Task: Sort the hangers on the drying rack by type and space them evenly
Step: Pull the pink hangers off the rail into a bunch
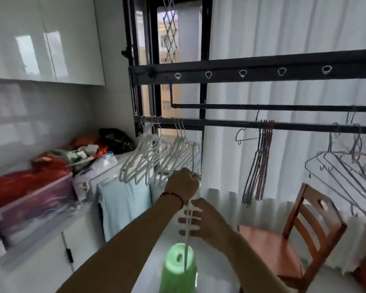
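Observation:
The drying rack's lower rod (220,124) carries three groups. White plastic hangers (156,159) crowd its left end, thin reddish and grey hangers (260,161) hang bunched in the middle, and metal wire hangers (347,166) spread at the right. One lone dark hanger (244,138) hangs just left of the middle bunch. My left hand (183,183) is raised below the white group and grips a thin hanger part at its right end. Lower down, my right hand (207,220) holds a few white hangers (188,223) edge-on; their blurred bars show left of my fingers.
A wooden chair (294,235) stands at the right under the rack. A green plastic stool (179,269) is below my hands. The counter (51,246) at the left holds a box and clutter, and light towels (123,199) hang beside it. Curtains (283,39) cover the window behind.

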